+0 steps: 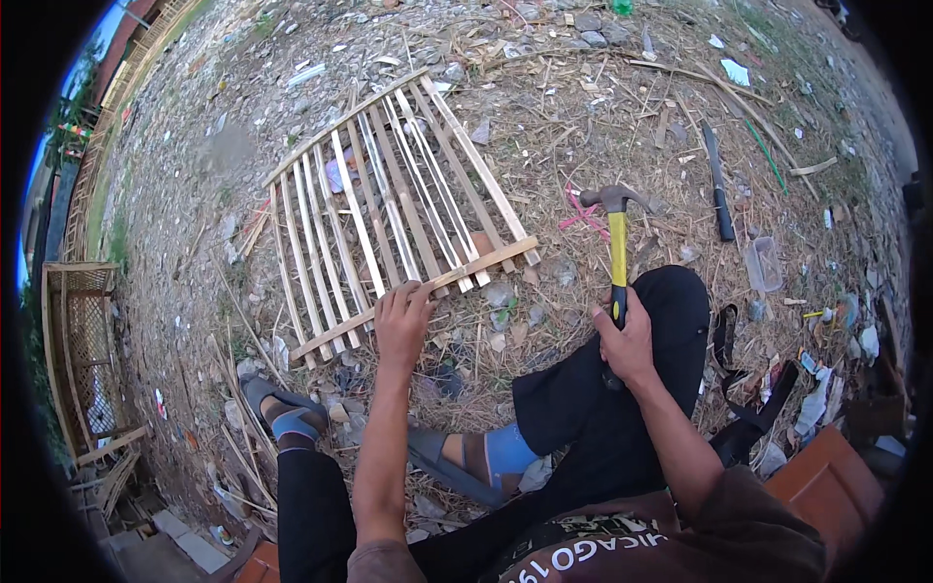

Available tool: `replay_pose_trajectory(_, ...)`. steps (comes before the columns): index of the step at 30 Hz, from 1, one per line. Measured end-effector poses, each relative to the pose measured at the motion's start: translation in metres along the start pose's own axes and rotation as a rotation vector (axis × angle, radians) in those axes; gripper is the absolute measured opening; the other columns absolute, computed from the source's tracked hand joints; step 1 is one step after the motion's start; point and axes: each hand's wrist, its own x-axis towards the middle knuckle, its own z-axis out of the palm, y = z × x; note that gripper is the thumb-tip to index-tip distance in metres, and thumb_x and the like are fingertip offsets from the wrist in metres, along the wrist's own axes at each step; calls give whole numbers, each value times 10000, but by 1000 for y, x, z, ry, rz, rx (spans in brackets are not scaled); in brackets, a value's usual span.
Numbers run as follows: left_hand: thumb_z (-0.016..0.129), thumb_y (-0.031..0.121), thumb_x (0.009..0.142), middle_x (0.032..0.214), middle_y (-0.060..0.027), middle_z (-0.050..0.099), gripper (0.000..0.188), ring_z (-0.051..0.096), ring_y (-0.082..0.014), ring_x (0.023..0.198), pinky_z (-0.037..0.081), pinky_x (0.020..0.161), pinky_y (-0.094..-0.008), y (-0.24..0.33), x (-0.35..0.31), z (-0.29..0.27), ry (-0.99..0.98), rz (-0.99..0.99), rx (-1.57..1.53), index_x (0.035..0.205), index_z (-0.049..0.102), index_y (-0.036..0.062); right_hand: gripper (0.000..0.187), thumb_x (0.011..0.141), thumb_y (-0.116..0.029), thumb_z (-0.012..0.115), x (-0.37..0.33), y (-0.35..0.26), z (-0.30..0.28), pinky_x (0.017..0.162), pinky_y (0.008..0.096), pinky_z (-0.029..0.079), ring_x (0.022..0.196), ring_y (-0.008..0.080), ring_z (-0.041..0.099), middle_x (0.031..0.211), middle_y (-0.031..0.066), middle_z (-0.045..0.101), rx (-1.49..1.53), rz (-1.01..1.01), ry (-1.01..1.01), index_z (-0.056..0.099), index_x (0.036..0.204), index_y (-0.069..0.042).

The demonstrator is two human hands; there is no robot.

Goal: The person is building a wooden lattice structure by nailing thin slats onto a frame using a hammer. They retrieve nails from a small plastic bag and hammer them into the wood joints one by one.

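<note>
A panel of several pale wooden slats (373,233), joined by one crosspiece at each end, lies on the ground ahead of me. My left hand (402,323) is closed over the near crosspiece (498,256), close to its middle, fingers on top. In my right hand (627,340) is a claw hammer (619,243), gripped by the black lower part of its yellow-and-black handle. The hammer stands head up above my bent right knee, to the right of the panel and apart from it.
Right of the hammer lie a long-bladed machete (717,180) with a black handle, a clear plastic tub (764,264) and a black strap (727,340). Pink string (583,219) lies behind the hammer head. A lattice wooden frame (89,360) stands at left. Straw, stones and litter cover the ground.
</note>
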Motion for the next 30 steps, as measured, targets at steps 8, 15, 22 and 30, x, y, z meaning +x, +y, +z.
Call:
replay_pose_trajectory(8,806,185,777,1164,-51,637,423,589,-263,1117,424,978,-422,11,4,-2,-37,-91,-67,1181,693,134,253,883,-178,716,-2,4,-1,572,274,399,609,78,470,664,-11,496,8,6,-23,562,993,-12)
replay_pose_trajectory(15,831,257,764,1277,-64,602,575,510,-274,1255,343,1065,-449,46,29,-8,-60,-42,-156,1283,627,118,262,876,-184,731,-3,5,1,544,278,359,592,78,428,647,-23,453,63,-4,-33,557,982,-19)
replay_pose_trajectory(22,814,361,773,1216,-30,633,536,559,-261,1188,365,1034,-455,46,51,17,-165,-46,-96,1224,656,119,284,872,-205,723,-3,1,3,553,301,380,589,96,451,645,-5,475,41,4,-35,551,988,-12)
replay_pose_trajectory(30,808,319,806,1261,-101,634,522,572,-306,1191,403,1021,-446,57,55,28,-208,-72,-131,1249,655,89,320,867,-232,696,-3,-16,-13,602,393,454,596,221,575,662,116,550,-96,-42,-43,526,1008,0)
